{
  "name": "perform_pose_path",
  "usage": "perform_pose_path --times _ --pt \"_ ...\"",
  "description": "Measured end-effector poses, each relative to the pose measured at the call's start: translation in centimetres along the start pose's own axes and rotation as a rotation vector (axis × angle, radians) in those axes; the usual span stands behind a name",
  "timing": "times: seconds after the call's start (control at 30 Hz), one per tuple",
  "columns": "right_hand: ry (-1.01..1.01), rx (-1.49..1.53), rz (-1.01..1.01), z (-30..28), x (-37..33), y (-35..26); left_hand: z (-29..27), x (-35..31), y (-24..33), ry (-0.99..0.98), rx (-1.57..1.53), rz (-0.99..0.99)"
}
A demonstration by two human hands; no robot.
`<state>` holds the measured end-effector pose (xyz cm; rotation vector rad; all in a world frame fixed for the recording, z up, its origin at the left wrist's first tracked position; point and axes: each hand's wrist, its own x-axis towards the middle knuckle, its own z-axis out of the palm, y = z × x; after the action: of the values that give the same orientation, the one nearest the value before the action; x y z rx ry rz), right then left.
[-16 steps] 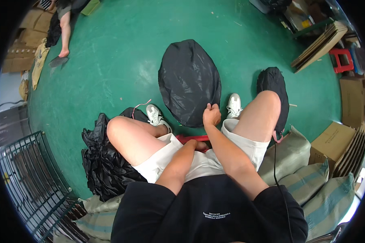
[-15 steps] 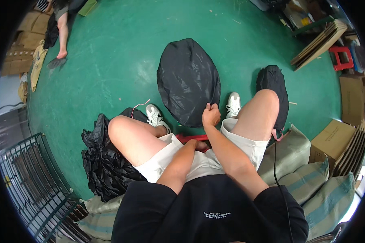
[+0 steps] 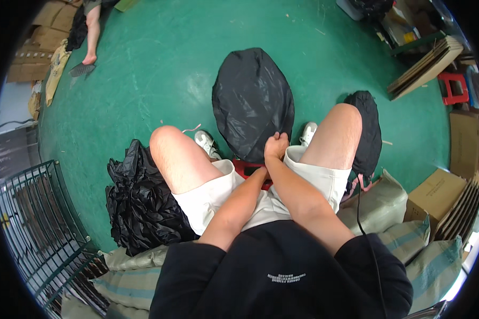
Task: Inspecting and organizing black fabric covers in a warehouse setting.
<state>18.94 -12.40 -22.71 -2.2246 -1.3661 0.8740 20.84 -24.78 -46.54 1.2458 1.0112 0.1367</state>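
1. Holds the near right edge of a large black oval bag (image 3: 253,101) in the right hand (image 3: 276,146), with fingers curled narrow on the fabric; rests the left hand (image 3: 259,174) nearer the body, just left of the grip and partly behind the right forearm; cannot tell whether wide, narrow or holding anything there.
2. Lies, as a bag, ahead of the grip and mostly to its left, on the green floor (image 3: 170,69); points its long axis almost straight away from the body, rounding off narrower at the far end; has a red stool (image 3: 245,169) at the near end, nearer the body than the grip, touching or apart impossible to tell.
3. Hides any contents under dark fabric; includes, right of the grip, a smaller black bag (image 3: 368,130), also lengthwise, with a pink cord (image 3: 371,184) at its near end; includes woven sacks (image 3: 380,204) and a cardboard box (image 3: 436,191) behind and right of the grip; cannot see inside any.
4. Has crumpled black plastic (image 3: 149,207) left of the grip; has a wire rack (image 3: 42,228) farther left.
5. Leaves white shoes (image 3: 307,133) close on both sides of the bag; opens onto floor beyond its far edge; meets flattened cardboard (image 3: 428,66) far ahead-right of the grip, another person's leg (image 3: 93,37) far ahead-left.
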Motion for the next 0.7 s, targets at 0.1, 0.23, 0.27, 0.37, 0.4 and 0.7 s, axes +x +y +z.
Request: perform_pose_path --times 0.1,0.23,0.27,0.37,0.4,0.7 --pt "0.005 -0.090 0.170 -3.2 5.3 6.3 -3.7 -4.5 18.5 -0.174 0.090 0.072" --pt "0.058 -0.035 0.221 -2.0 4.8 4.4 -6.8 -12.5 27.3 0.042 0.494 -0.421" --pt "0.031 -0.024 0.206 -2.0 3.8 3.1 -7.0 -14.4 27.9 0.076 0.496 -0.443" --pt "0.040 0.097 0.174 -1.6 3.8 3.0 -5.9 -17.9 29.8 0.163 0.566 -0.388" --pt "0.015 0.064 0.183 -1.5 4.0 3.2 -5.4 -18.8 30.1 0.192 0.574 -0.377" --pt "-0.192 -0.035 0.187 -3.5 5.9 4.4 -3.2 -23.3 32.6 0.312 0.428 -0.097"
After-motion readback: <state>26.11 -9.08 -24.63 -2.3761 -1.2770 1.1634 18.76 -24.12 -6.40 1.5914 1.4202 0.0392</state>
